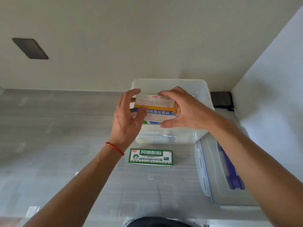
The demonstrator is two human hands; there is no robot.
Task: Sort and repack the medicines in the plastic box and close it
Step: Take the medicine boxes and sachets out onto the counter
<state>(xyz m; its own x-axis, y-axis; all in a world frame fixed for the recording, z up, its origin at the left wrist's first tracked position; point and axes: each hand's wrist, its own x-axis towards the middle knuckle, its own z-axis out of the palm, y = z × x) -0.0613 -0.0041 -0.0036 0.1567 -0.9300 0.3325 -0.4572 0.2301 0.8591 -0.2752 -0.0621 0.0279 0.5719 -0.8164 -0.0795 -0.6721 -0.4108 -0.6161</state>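
Hands meet over the open plastic box point(201, 89): the left hand point(129, 115) and right hand point(182, 108) grip opposite ends of a stack of medicine cartons point(157, 107), apparently three, above its opening. Nearer, a green carton point(150, 157) lies on the desk point(65, 128); the lid point(211, 169) rests at right.

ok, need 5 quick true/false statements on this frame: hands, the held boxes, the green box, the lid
1. Both hands hold a stack of medicine boxes over the clear plastic box. True: the left hand and right hand grip its two ends.
2. The green medicine box is already in the plastic box. False: it lies on the floor in front of it.
3. The lid is on the plastic box. False: it lies off to the right.
4. The left wrist wears a red string. True.
5. The right hand is empty. False: it grips the stack.
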